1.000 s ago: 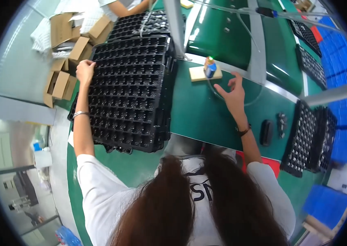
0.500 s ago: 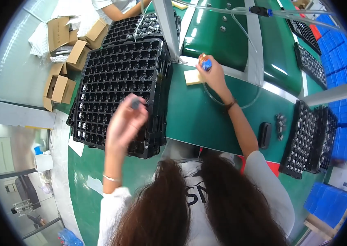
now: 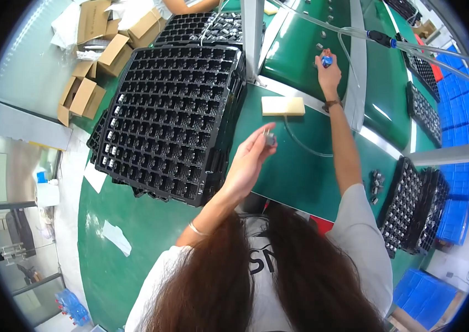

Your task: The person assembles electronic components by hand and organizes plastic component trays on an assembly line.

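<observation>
My left hand (image 3: 248,163) is closed in a pinch on a small grey metal part (image 3: 270,139), above the green table just right of a black cell tray (image 3: 173,105). A few small silver parts (image 3: 113,123) stand in the tray's left-hand cells. Farther out, my right hand (image 3: 330,76) reaches over the green conveyor belt (image 3: 295,55). Its fingers are wrapped round a small blue object (image 3: 327,61) with an orange-brown end; its kind I cannot make out. Close beyond those fingers, a small grey part (image 3: 319,46) lies on the belt.
A pale yellow block (image 3: 283,105) lies on the table with a clear tube (image 3: 306,145) beside it. A white post (image 3: 252,39) rises behind the tray. More filled trays (image 3: 403,202) and loose grey parts (image 3: 376,185) sit at right; opened cardboard boxes (image 3: 113,54) at far left.
My left hand has moved right, off the tray and over the table, with a grey part in its fingers. My right hand has gone from beside the yellow block out over the belt.
</observation>
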Available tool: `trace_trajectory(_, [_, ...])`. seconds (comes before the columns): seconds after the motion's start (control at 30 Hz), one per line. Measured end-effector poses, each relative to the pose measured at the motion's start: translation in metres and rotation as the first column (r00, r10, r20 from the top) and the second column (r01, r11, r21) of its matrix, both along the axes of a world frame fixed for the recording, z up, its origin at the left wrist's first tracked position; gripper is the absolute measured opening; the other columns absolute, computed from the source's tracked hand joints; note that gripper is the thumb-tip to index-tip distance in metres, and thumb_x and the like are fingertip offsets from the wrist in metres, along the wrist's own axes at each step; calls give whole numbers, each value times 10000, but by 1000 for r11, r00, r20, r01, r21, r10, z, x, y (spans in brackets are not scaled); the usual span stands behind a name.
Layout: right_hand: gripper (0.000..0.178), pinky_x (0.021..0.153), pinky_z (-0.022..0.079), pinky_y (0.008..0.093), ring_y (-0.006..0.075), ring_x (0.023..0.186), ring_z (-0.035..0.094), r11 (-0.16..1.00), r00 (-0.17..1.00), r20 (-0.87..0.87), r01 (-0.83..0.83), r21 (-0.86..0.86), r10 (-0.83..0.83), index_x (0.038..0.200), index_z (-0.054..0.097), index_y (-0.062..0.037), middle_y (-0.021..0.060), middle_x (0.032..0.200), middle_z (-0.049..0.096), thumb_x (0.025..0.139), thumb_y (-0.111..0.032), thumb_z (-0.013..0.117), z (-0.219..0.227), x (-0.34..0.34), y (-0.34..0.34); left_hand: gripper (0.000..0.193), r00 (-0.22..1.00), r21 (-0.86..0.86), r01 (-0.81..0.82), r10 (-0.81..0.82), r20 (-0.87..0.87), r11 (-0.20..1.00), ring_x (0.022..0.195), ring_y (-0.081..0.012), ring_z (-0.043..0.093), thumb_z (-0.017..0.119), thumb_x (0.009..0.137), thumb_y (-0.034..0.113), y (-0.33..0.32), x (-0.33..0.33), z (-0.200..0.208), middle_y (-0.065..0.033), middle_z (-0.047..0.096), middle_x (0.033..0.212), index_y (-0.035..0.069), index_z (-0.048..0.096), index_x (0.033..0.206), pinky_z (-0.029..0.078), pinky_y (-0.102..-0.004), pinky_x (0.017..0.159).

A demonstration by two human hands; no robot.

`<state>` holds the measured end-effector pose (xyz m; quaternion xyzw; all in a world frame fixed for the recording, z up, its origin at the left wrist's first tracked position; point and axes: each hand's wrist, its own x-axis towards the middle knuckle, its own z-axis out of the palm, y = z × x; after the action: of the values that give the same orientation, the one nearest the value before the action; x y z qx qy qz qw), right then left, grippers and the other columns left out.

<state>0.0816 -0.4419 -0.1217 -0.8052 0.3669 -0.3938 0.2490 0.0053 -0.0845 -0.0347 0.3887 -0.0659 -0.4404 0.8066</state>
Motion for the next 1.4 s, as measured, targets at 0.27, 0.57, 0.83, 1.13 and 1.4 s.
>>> trace_trajectory(0.27, [219, 710, 441, 222, 86, 800, 547, 479, 643, 667, -751, 454, 376, 989, 552, -25, 28, 908, 586, 912, -214, 474, 103, -119, 188, 303, 915, 87, -217, 171, 364, 972, 812, -76, 588, 634, 823, 34, 0, 2, 12, -47, 637, 919, -34, 560, 1109, 460, -188, 740])
trace_trajectory(0.57, [223, 717, 447, 227, 90, 822, 554, 458, 614, 628, -785, 418, 479, 1019, 538, -15, 34, 919, 581, 879, -186, 506, 93, -157, 227, 246, 911, 123, -147, 85, 404, 981, 785, -65, 581, 648, 816, 47, 4, -14, 15, -71, 658, 886, -35, 614, 1046, 460, -190, 712])
trace_trajectory(0.83, [230, 716, 447, 221, 80, 814, 544, 413, 623, 632, -781, 468, 462, 1029, 519, -25, 24, 918, 567, 865, -187, 511, 85, -162, 235, 260, 929, 145, -159, 98, 356, 977, 814, -75, 584, 637, 834, 75, 10, -18, 8, -78, 660, 911, -49, 600, 1060, 454, -188, 726])
trace_trajectory(1.13, [217, 714, 449, 218, 76, 822, 536, 351, 610, 583, -790, 503, 538, 1041, 509, -32, 29, 915, 556, 845, -121, 542, 76, -151, 235, 261, 923, 171, -194, 121, 365, 966, 858, -90, 589, 608, 855, 74, 8, -15, -10, -96, 651, 959, -56, 582, 1080, 457, -204, 763])
trace_trajectory(1.4, [157, 730, 436, 218, 73, 830, 528, 274, 593, 694, -805, 527, 407, 1006, 539, -52, 4, 889, 564, 869, -129, 538, 47, -151, 255, 273, 850, 271, -310, 138, 508, 911, 795, -57, 547, 582, 838, -3, 26, -24, -20, -71, 638, 934, -32, 597, 1109, 440, -191, 705])
